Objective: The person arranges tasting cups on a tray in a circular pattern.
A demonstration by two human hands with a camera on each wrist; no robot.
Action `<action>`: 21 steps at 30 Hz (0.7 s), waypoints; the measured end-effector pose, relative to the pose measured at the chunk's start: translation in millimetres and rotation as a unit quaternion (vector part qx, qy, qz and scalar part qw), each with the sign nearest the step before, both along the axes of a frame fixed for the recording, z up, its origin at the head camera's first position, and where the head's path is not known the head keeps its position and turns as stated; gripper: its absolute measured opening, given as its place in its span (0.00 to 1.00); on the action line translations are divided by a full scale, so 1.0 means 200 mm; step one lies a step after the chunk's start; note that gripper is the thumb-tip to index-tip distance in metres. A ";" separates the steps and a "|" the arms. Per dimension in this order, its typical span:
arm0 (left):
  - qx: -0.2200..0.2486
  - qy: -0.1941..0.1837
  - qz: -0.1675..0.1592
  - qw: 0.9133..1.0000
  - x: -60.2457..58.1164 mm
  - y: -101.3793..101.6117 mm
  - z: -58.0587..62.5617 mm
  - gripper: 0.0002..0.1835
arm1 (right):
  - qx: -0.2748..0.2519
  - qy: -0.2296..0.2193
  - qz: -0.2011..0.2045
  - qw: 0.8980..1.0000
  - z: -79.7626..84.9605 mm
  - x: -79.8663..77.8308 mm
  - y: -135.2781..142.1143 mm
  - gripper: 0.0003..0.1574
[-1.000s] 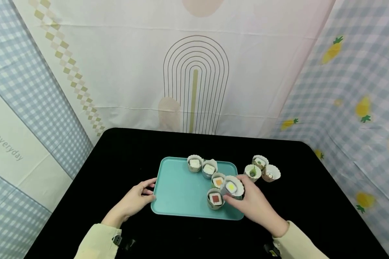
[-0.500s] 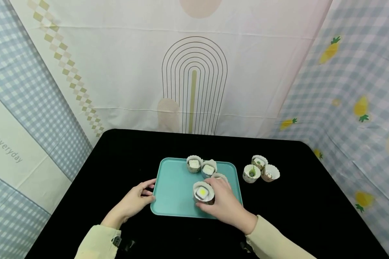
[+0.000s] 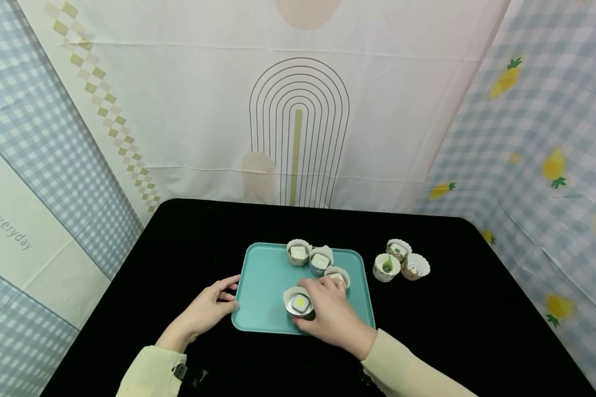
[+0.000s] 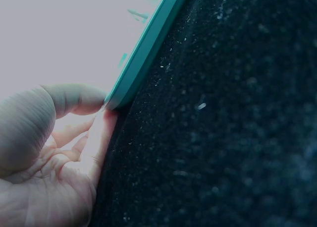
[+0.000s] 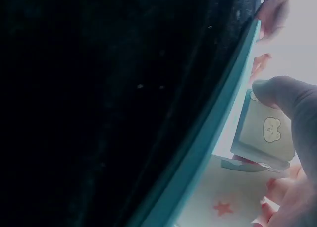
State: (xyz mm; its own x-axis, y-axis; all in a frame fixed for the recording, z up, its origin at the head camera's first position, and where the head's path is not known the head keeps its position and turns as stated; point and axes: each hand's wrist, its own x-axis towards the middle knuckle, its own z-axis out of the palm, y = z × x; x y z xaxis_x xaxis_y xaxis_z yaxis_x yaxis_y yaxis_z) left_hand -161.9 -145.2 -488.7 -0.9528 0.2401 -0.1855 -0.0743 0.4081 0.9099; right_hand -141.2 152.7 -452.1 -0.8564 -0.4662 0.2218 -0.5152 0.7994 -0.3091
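My right hand (image 3: 335,317) grips a paper baking cup (image 3: 289,298) holding a white square piece with a yellow centre, over the front middle of a teal tray (image 3: 260,286). In the right wrist view, the thumb presses this baking cup's bear-printed side (image 5: 262,130). Beside it is another cup (image 5: 223,197) with a red star, largely hidden by the right hand in the head view. My left hand (image 3: 211,303) pinches the tray's left edge between thumb and fingers; the left wrist view shows the tray rim (image 4: 141,53) at the fingertips.
Along the tray's back and right stand baking cups with white pieces: one (image 3: 298,252), a second (image 3: 320,261), a third (image 3: 339,272) behind the right hand. Three more cups, including a green-filled one (image 3: 386,268), cluster on the black table (image 3: 457,309) right of the tray.
My right hand has carried the yellow-centred cup leftward, from the tray's right side to its front middle. The left hand keeps its hold on the tray edge.
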 end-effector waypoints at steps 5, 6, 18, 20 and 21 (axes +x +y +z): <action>0.001 -0.002 -0.001 1.000 0.00 0.00 0.01 0.33 | 0.022 0.016 0.002 1.000 -0.02 0.00 0.01 0.40; 0.001 -0.003 -0.001 1.000 0.00 0.00 0.01 0.33 | 0.024 0.018 0.002 1.000 -0.02 0.00 0.01 0.40; 0.004 -0.005 -0.002 1.000 0.00 0.00 0.01 0.34 | 0.028 0.027 0.000 0.999 -0.01 0.00 0.04 0.40; 0.004 -0.004 -0.002 1.000 0.00 0.00 0.00 0.33 | 0.028 0.023 0.002 0.999 -0.01 0.00 0.05 0.40; 0.004 -0.004 -0.003 1.000 0.00 -0.01 0.00 0.33 | 0.028 0.021 0.003 0.999 -0.01 0.00 0.05 0.40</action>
State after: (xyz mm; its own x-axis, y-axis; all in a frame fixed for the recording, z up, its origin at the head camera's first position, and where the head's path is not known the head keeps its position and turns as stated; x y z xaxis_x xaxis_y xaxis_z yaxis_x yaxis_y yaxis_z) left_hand -162.3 -146.2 -488.0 -0.9501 0.2469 -0.1908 -0.0791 0.4011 0.9126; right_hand -140.6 162.9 -454.1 -0.8440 -0.4839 0.2312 -0.5316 0.8119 -0.2413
